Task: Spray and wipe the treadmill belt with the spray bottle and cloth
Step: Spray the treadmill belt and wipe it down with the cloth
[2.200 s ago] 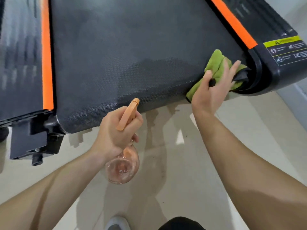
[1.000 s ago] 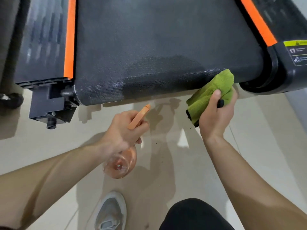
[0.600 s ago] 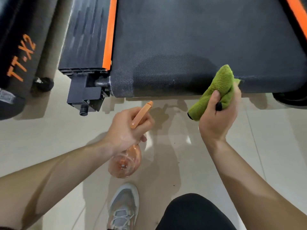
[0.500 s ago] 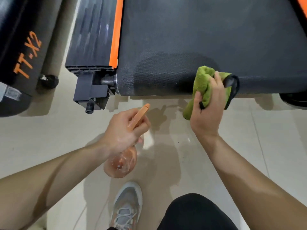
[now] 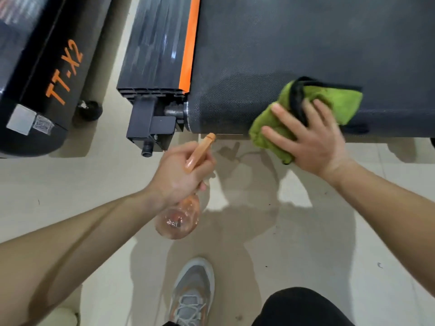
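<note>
Belt (image 5: 306, 43), black and textured, fills the upper right, with an orange strip (image 5: 189, 43) along its left side. A green cloth (image 5: 339, 100) with black trim lies over the belt's near edge, toward the right. The right hand (image 5: 313, 142) presses it flat, fingers straight and spread; half a second ago those fingers were curled around the bunched cloth at the same edge, and the cloth now lies more opened out. The left hand (image 5: 181, 172) still grasps the orange bottle (image 5: 179, 220) over the floor (image 5: 70, 180), nozzle aimed at the near edge, just short of it. A grey shoe (image 5: 193, 295) stands below. At far left, a black machine (image 5: 35, 90) marked TT-X2 shows more fully than before.
</note>
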A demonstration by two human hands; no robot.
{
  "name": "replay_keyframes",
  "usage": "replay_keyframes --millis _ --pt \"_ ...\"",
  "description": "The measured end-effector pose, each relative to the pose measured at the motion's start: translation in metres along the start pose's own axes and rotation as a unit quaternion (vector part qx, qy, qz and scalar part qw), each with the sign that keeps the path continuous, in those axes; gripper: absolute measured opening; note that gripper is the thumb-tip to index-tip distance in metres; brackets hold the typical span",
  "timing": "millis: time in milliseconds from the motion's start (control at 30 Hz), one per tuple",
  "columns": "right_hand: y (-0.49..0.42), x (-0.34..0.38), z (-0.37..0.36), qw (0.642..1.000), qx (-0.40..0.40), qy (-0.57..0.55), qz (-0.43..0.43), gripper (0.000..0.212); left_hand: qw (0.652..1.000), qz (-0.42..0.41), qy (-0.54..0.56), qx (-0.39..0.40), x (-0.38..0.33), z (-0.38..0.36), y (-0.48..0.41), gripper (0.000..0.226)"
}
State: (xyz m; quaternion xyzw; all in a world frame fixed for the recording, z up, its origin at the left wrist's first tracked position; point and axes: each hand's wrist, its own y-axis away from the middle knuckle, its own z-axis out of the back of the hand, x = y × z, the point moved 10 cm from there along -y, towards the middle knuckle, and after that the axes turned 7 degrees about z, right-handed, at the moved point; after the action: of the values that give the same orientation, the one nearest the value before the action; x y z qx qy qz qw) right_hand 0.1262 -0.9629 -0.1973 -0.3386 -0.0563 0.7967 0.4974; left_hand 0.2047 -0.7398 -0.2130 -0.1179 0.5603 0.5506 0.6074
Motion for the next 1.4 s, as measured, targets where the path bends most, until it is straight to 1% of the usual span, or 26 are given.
replay_keyframes --millis 67,133,233,333,433,533,633,733,767,833,900,967,1067,1233,1300,1400 --pt "0.025 -0.011 0.0 0.999 0.035 -0.006 0.02 0.043 0.998 0.01 0.064 0.028 -0.003 -0.001 0.003 0.008" --pt "0.025 -0.013 0.001 0.997 0.051 -0.012 0.047 0.04 0.994 0.014 0.102 0.033 -0.003 0.006 0.006 0.02" --pt "-0.02 0.012 0.001 0.996 0.025 0.007 0.086 0.029 0.99 0.038 0.138 0.017 0.002 0.019 0.005 0.044" --pt "-0.077 0.055 0.002 0.991 -0.006 -0.016 0.13 0.026 0.984 0.039 0.175 0.005 -0.004 0.025 0.002 0.045" --pt "-0.092 0.066 -0.003 0.992 -0.004 -0.033 0.125 0.029 0.987 0.028 0.155 0.006 -0.012 0.022 -0.004 0.057" --pt "-0.07 0.048 0.004 0.995 -0.017 -0.027 0.094 0.026 0.989 0.018 0.145 0.007 -0.019 0.016 -0.005 0.064" --pt "-0.035 0.023 0.021 0.998 -0.045 -0.01 0.033 0.02 0.99 0.01 0.142 0.007 -0.023 0.006 -0.004 0.059" --pt "-0.004 0.001 0.032 0.997 -0.057 -0.024 -0.052 0.019 0.985 0.017 0.17 0.019 -0.023 -0.007 -0.004 0.053" --pt "0.005 -0.003 0.033 0.995 -0.052 -0.036 -0.079 0.02 0.985 0.024 0.17 0.019 -0.022 -0.012 -0.005 0.048" --pt "0.022 -0.01 0.033 0.989 -0.04 -0.057 -0.13 0.023 0.987 0.039 0.155 0.019 -0.017 -0.021 -0.005 0.028" --pt "0.038 -0.012 0.032 0.982 -0.03 -0.084 -0.167 0.024 0.989 0.054 0.134 0.031 -0.009 -0.031 -0.004 0.014" --pt "0.049 -0.007 0.033 0.978 -0.02 -0.109 -0.178 0.024 0.991 0.067 0.105 0.039 -0.001 -0.038 -0.002 0.006" --pt "0.062 0.003 0.036 0.973 -0.01 -0.14 -0.185 0.025 0.995 0.064 0.058 0.05 0.004 -0.046 0.003 0.011" --pt "0.065 0.01 0.038 0.967 -0.008 -0.166 -0.194 0.031 0.997 0.051 -0.049 0.016 0.008 -0.047 0.013 0.015" --pt "0.062 0.012 0.04 0.966 -0.016 -0.164 -0.2 0.031 0.997 0.043 -0.064 0.016 0.01 -0.048 0.018 0.016" --pt "0.056 0.017 0.045 0.968 -0.036 -0.157 -0.194 0.026 0.999 0.026 -0.041 0.001 0.006 -0.044 0.023 0.014"
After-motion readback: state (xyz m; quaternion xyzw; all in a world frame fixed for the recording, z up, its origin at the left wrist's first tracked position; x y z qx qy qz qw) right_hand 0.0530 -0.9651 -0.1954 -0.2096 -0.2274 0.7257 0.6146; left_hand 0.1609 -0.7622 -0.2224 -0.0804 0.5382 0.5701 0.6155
